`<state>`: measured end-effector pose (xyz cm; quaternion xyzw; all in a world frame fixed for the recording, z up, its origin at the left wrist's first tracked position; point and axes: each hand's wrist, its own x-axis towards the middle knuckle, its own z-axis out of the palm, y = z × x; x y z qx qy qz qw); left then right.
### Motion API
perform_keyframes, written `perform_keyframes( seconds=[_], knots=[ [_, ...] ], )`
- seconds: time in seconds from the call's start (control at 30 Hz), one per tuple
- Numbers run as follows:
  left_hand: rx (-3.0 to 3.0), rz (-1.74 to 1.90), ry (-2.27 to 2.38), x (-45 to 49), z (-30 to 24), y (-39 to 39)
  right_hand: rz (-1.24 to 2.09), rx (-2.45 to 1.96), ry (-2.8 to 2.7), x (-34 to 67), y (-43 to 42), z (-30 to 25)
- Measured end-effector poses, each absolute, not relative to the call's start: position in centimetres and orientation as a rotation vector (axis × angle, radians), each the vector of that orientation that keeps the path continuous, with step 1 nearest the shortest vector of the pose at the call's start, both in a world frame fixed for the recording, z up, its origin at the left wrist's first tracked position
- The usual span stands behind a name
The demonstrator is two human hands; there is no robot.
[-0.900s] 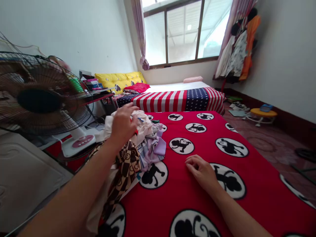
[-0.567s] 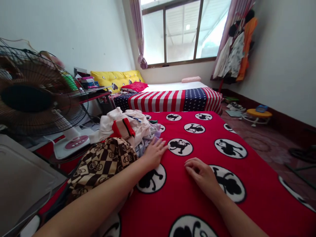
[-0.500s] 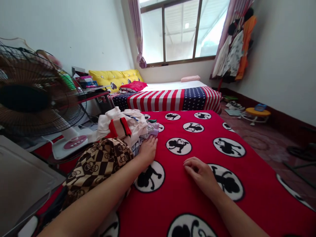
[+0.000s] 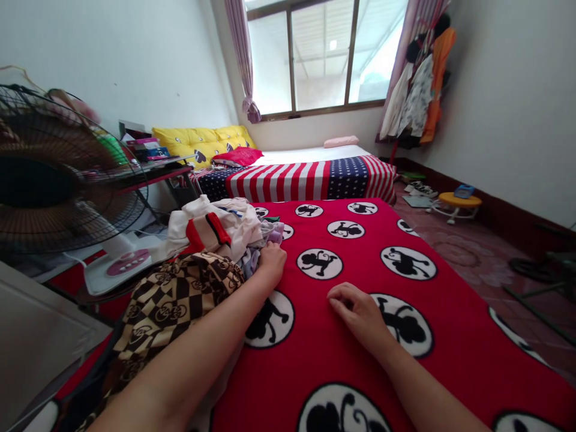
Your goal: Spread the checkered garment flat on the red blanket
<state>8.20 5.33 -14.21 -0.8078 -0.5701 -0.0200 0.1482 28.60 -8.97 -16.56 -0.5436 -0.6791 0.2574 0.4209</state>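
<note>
A heap of clothes lies on the left side of a red blanket printed with black monkey circles. A brown checked garment lies at the front of the heap, and a white one with red and black trim sits on top. My left hand is at the heap's right edge, fingers curled into the pale purple cloth there. My right hand rests on the blanket with its fingers loosely curled and nothing in them.
A standing fan is close on the left beside a small cluttered table. Beyond lies a bed with a stars-and-stripes cover and yellow cushions. Clothes hang on a rack by the window. A yellow stool stands on the floor at right.
My left hand came down from the top of the heap to its right edge and curled into the cloth. The brown checked garment now lies spread at the front. My right hand has stayed put.
</note>
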Motion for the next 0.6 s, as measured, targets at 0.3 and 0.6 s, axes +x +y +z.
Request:
perform_keyframes(
  seconds=[0.3,0.6],
  knots=[
    [-2.381,-0.208,-1.706,9.1,-15.2,8.4,0.652,-1.359,-1.689,28.6,-8.9,-16.6],
    [-2.179,-0.259,-1.964,9.2,-15.1,11.7,0.67,-1.378,-1.673,28.6,-9.2,-16.2]
  ],
)
